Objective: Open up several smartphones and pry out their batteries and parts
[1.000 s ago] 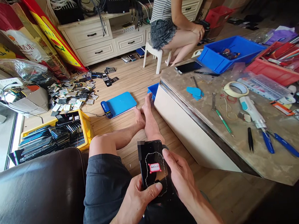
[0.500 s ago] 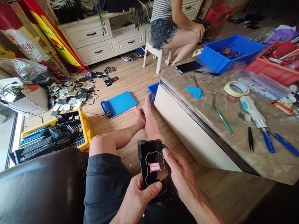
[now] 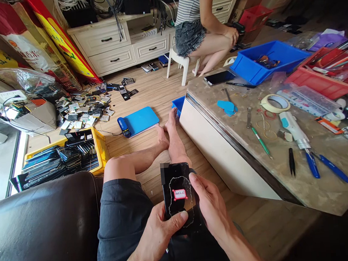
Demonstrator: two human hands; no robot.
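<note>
Phone (image 3: 180, 205), black, held over lap, face toward cam., both hands on it. L hand (image 3: 160, 229): closed round lower L edge, thumb laid flat across lower face; other fingers hidden behind, exact pos. cannot be told. R hand (image 3: 212, 204): part-curled along R edge, thumb tip at upper R edge; other fingers mostly hidden, pos. likewise n/v. Red-bordered label (image 3: 180, 194) approx. ctr of face, w/ handwriting too small to read; irreg. pale line (image 3: 191, 194) runs around it. Tabletop (image 3: 326, 196) to R, well apart from hands, carries tweezers (image 3: 292, 163), blue-handled tool (image 3: 312, 165), tape roll (image 3: 274, 104). Yellow crate (image 3: 101, 149) on floor (image 3: 143, 96), L side, holds stacked dk. panels (image 3: 55, 161).
</note>
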